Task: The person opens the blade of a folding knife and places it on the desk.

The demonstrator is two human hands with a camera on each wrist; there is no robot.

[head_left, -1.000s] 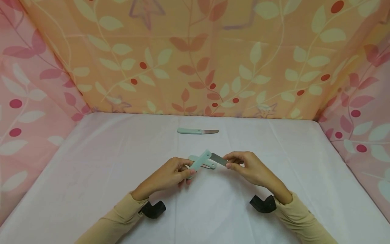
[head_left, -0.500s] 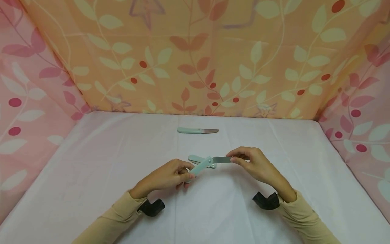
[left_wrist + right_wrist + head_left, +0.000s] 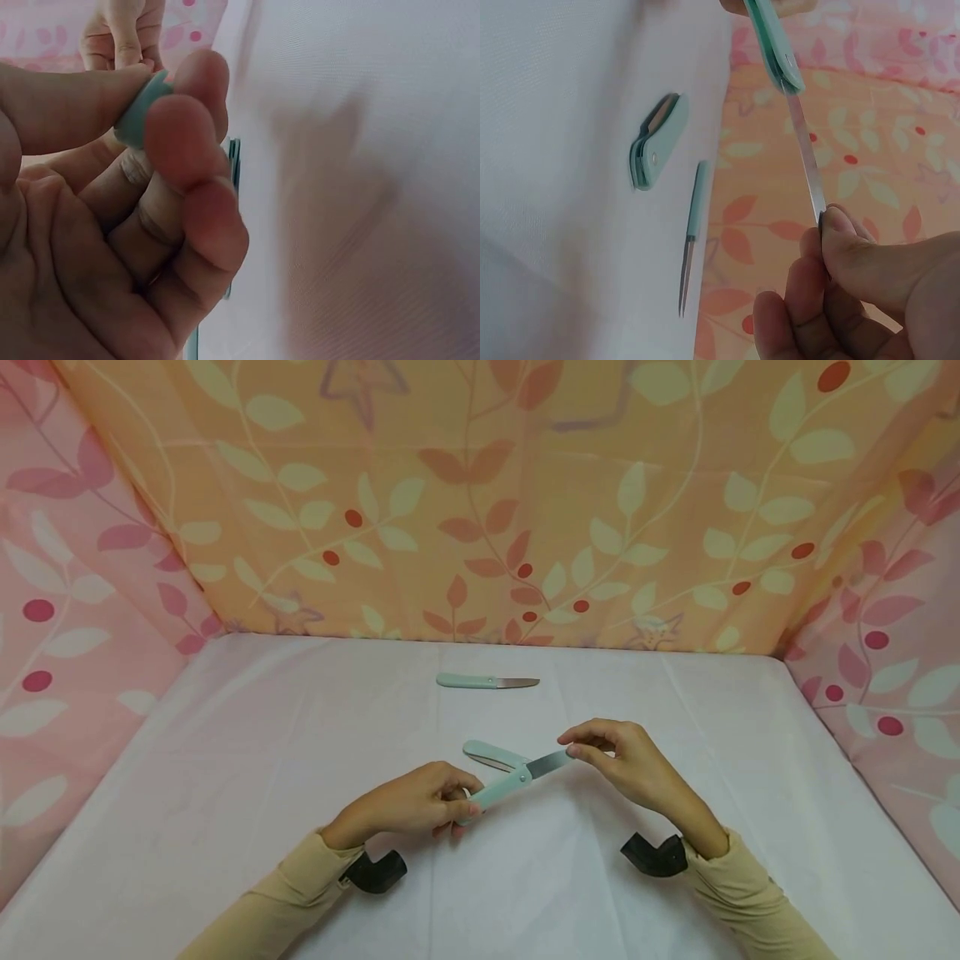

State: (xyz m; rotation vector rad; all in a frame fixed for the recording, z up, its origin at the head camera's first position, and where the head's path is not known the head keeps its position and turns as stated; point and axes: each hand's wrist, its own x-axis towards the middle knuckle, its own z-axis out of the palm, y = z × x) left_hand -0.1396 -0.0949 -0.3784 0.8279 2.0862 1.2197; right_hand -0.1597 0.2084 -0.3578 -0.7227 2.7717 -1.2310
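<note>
Altogether, mint-green folding knives: three, being one held knife [image 3: 502, 790], one folded knife [image 3: 492, 751] and one unfolded knife [image 3: 467, 681].
Held knife: one handle [image 3: 495, 793] and one steel blade [image 3: 549, 764], the blade swung out roughly in line with the handle; raised above the white tablecloth [image 3: 225, 760], between the two hands, handle toward the person's left.
Left hand [image 3: 416, 797]: one; pinches the handle, thumb on one side and fingers on the other.
Right hand [image 3: 622, 760]: one; pinches the blade near its tip between thumb and fingers.
Folded knife: lies on the tablecloth just beyond the held knife, blade tucked into its handle; its right end is partly covered by the held knife in the head view.
Unfolded knife: lies farther back on the tablecloth, blade pointing to the person's right, touching neither of the other two.
Sleeves: two, beige; left sleeve [image 3: 270, 893], right sleeve [image 3: 757, 893].
Black angled fittings: two, one at each wrist; left fitting [image 3: 378, 871], right fitting [image 3: 654, 855].
Leaf-print hangings: three; one orange back hanging [image 3: 585, 485], one pink left hanging [image 3: 127, 602], one pink right hanging [image 3: 907, 627].
</note>
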